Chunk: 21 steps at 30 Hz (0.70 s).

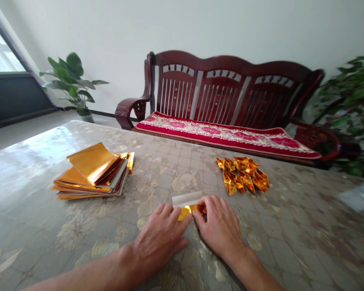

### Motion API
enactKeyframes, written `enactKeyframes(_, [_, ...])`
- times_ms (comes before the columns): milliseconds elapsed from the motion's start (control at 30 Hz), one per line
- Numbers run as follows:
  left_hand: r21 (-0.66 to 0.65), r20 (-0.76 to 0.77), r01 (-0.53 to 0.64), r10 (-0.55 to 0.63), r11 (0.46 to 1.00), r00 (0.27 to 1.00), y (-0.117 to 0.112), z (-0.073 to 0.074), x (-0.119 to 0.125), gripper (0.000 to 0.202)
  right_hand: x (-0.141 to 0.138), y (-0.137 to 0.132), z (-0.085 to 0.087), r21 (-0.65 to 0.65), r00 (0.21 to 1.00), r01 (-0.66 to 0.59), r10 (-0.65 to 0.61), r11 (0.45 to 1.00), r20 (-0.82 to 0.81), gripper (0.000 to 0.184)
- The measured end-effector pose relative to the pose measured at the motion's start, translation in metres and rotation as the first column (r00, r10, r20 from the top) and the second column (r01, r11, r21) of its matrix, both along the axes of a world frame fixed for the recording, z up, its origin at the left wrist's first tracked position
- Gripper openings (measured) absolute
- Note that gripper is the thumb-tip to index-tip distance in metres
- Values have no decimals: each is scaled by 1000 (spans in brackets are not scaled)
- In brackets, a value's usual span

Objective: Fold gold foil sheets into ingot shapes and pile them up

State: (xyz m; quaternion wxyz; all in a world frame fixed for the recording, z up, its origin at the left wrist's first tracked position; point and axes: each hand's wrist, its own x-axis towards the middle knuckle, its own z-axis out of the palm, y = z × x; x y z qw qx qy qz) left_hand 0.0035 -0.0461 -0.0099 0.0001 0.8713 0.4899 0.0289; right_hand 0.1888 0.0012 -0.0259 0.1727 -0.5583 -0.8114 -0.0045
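Note:
My left hand (159,238) and my right hand (220,226) lie close together on the table, fingertips pressed on a small sheet of gold foil paper (188,203) whose white back shows along its far edge. The fingers of both hands are bent over the paper's near fold, pinching it. A stack of flat gold foil sheets (92,171) lies to the left, its top sheet curling up. To the right sits a pile of several folded gold paper ingots (242,173).
The table (291,226) has a glossy floral patterned cover. Behind it stands a dark red wooden bench (224,93) with a red cushion (224,135). Potted plants stand at the far left (71,81) and at the right (352,105).

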Motion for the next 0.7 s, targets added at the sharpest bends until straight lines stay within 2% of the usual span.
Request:
enactKeyframes(233, [-5,-9,-20,20,1000,1000,-6,0,-5,42,7,4,2,-61,1000,-3,1,998,-26,9])
enactKeyframes(500, [-44,10,-41,41,998,999,-11,4,-10,32,25,13,2,-107,998,-51,46,993,-44,13])
enactKeyframes(700, [-42,63,31,-28,999,998,-10,-1,-19,27,32,18,1,-80,992,-117,112,990,-58,12])
